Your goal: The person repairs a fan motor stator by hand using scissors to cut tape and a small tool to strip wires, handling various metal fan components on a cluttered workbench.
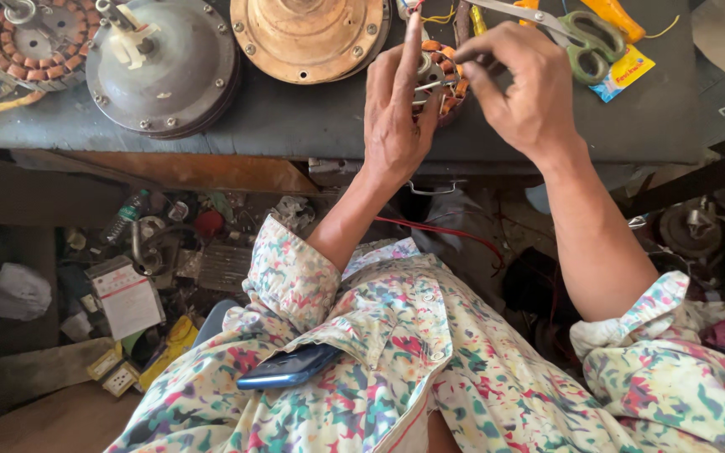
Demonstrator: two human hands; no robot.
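My left hand (396,109) holds a small round motor stator (440,74) with copper windings, lifted just over the dark workbench (312,126); the index finger points up along its left side. Over the stator's top right side, my right hand (522,88) has its fingertips pinched on the windings. Most of the stator is hidden behind both hands.
Green-handled scissors (585,42), a yellow packet (623,71) and orange-handled tools lie at the bench's far right. A grey motor cover (165,71), a copper-coloured cover (308,38) and another wound stator (31,46) sit to the left. Cluttered parts and boxes lie below on the floor.
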